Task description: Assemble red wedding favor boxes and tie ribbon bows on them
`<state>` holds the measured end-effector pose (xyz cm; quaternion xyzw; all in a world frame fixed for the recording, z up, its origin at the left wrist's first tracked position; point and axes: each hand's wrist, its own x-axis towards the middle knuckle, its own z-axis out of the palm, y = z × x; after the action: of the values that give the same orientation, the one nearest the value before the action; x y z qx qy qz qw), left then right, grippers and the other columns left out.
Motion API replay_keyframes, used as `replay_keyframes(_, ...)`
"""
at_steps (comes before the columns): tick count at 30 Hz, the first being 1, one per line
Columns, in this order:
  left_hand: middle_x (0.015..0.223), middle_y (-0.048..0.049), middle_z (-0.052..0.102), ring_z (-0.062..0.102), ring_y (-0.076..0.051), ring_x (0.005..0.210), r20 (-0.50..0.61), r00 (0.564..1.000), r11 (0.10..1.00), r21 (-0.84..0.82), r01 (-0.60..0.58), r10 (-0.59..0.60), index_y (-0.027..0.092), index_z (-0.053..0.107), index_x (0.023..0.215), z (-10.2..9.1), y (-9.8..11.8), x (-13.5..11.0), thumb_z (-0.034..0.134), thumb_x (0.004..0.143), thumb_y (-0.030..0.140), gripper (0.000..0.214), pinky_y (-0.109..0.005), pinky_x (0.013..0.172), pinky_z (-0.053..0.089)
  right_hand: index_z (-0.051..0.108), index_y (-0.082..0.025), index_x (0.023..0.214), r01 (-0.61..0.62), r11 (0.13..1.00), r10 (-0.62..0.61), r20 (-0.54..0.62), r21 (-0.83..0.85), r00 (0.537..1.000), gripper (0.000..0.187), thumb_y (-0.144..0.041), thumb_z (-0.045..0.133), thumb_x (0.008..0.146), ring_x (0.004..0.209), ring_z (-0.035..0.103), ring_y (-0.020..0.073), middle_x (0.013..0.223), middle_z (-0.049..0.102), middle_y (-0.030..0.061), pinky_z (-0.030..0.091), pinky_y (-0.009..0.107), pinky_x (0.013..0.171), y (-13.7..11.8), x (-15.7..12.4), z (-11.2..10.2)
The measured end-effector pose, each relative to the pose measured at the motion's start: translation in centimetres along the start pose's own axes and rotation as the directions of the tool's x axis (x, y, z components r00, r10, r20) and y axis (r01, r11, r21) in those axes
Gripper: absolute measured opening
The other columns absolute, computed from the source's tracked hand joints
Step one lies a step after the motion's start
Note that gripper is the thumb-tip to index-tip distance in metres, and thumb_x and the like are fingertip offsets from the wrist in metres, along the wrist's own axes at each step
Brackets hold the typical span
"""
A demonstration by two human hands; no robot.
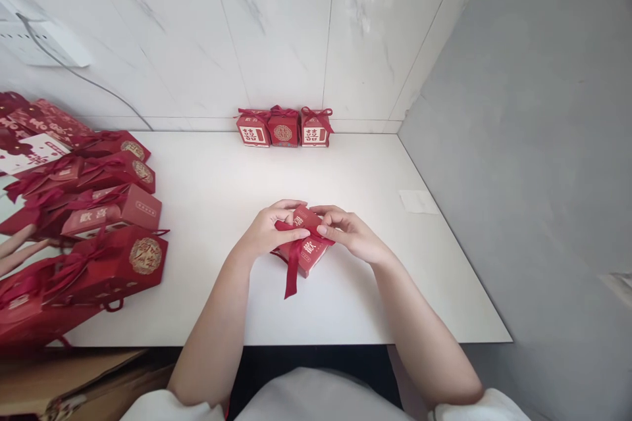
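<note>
A small red gift box with pale Chinese characters lies on the white table, turned at an angle. Round its middle runs a red ribbon, one tail of which hangs toward me over the box's near side. My left hand is closed at the box's left, its thumb pressed on the ribbon where it crosses the top. From the other side, my right hand pinches the ribbon near that crossing between thumb and forefinger. The fingers of both hands curl round the far side of the box and are partly hidden.
Three ribbon-tied red boxes stand against the tiled wall. Several larger red boxes crowd the left of the white table, where another person's hand shows. A grey wall borders the right; a cardboard box sits below left.
</note>
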<state>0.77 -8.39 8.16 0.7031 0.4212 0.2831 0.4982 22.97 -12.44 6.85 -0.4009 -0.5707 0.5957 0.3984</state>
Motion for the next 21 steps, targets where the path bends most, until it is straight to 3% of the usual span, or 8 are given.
replay_keyframes(7, 0.139, -0.0087, 0.057, 0.061, -0.030, 0.118, -0.009, 0.999, 0.999, 0.030, 0.037, -0.037, 0.020, 0.064, 0.069, 0.0, -0.1, -0.2, 0.077, 0.072, 0.045, 0.029, -0.043, 0.098, 0.051, 0.057, -0.019, 0.066, -0.016, 0.999, 0.014, -0.056, -0.041, 0.998, 0.044, -0.057, 0.059, 0.089, 0.109, 0.061, 0.0222, 0.133, 0.059, 0.0066, 0.048, 0.035, 0.090, 0.0, 0.1, 0.2)
replay_keyframes(10, 0.134, -0.0098, 0.061, 0.060, -0.027, 0.120, -0.167, 0.984, 0.995, 0.080, -0.053, 0.065, 0.021, 0.058, 0.085, -0.2, 0.4, -0.6, 0.077, 0.072, 0.042, 0.031, -0.045, 0.103, 0.047, 0.057, -0.021, 0.080, -0.004, 1.000, 0.002, -0.110, -0.012, 0.994, 0.038, -0.058, 0.058, 0.088, 0.104, 0.062, 0.0215, 0.132, 0.060, 0.0077, 0.049, 0.035, 0.085, 0.1, 0.1, 0.5)
replay_keyframes(12, 0.129, -0.0096, 0.063, 0.060, -0.024, 0.121, -0.399, 0.891, 0.972, 0.171, -0.160, 0.216, 0.022, 0.054, 0.094, -1.0, 1.0, -1.2, 0.073, 0.078, 0.039, 0.030, -0.042, 0.102, 0.047, 0.057, -0.023, 0.093, -0.007, 1.000, 0.002, -0.192, -0.024, 0.981, 0.036, -0.059, 0.058, 0.088, 0.106, 0.062, 0.0219, 0.134, 0.059, 0.0085, 0.050, 0.035, 0.085, 0.4, 0.2, 0.6)
replay_keyframes(14, 0.126, -0.0091, 0.063, 0.059, -0.022, 0.121, -0.671, 0.641, 0.926, 0.316, -0.208, 0.373, 0.022, 0.051, 0.096, -2.8, 1.5, -2.4, 0.066, 0.084, 0.036, 0.025, -0.037, 0.099, 0.049, 0.056, -0.025, 0.100, 0.003, 0.998, -0.020, -0.276, -0.061, 0.961, 0.036, -0.059, 0.058, 0.088, 0.112, 0.059, 0.0232, 0.135, 0.057, 0.0090, 0.049, 0.036, 0.088, 0.7, 0.2, 0.6)
replay_keyframes(16, 0.125, -0.0092, 0.060, 0.058, -0.020, 0.120, -0.834, 0.286, 0.881, 0.457, -0.122, 0.473, 0.021, 0.049, 0.100, -5.4, 1.3, -4.1, 0.060, 0.088, 0.029, 0.018, -0.034, 0.098, 0.049, 0.056, -0.025, 0.106, 0.045, 0.994, -0.077, -0.346, -0.099, 0.935, 0.036, -0.057, 0.059, 0.089, 0.119, 0.056, 0.0241, 0.136, 0.056, 0.0093, 0.048, 0.038, 0.093, 1.0, 0.3, 0.5)
replay_keyframes(18, 0.124, -0.0095, 0.057, 0.056, -0.019, 0.118, -0.861, -0.055, 0.862, 0.502, 0.069, 0.506, 0.018, 0.049, 0.104, -8.6, 0.3, -6.0, 0.055, 0.086, 0.019, 0.018, -0.033, 0.098, 0.047, 0.054, -0.026, 0.112, 0.097, 0.984, -0.149, -0.393, -0.150, 0.907, 0.036, -0.055, 0.057, 0.090, 0.124, 0.053, 0.0244, 0.136, 0.054, 0.0093, 0.047, 0.041, 0.099, 0.8, 0.5, 0.3)
replay_keyframes(20, 0.124, -0.0096, 0.053, 0.050, -0.018, 0.119, -0.848, -0.286, 0.888, 0.377, 0.263, 0.445, 0.016, 0.048, 0.106, -11.8, -1.6, -7.7, 0.053, 0.080, 0.010, 0.027, -0.034, 0.103, 0.043, 0.052, -0.028, 0.121, 0.132, 0.962, -0.217, -0.372, -0.239, 0.902, 0.038, -0.053, 0.056, 0.092, 0.129, 0.050, 0.0246, 0.138, 0.052, 0.0085, 0.045, 0.044, 0.104, -0.1, 0.7, 0.4)
replay_keyframes(21, 0.124, -0.0100, 0.052, 0.049, -0.019, 0.119, -0.858, -0.344, 0.911, 0.285, 0.299, 0.382, 0.016, 0.047, 0.107, -13.2, -2.8, -8.5, 0.053, 0.079, 0.009, 0.030, -0.036, 0.109, 0.038, 0.051, -0.030, 0.125, 0.150, 0.943, -0.248, -0.327, -0.297, 0.912, 0.040, -0.051, 0.057, 0.092, 0.131, 0.048, 0.0248, 0.140, 0.051, 0.0078, 0.044, 0.045, 0.106, -0.9, 1.0, 0.6)
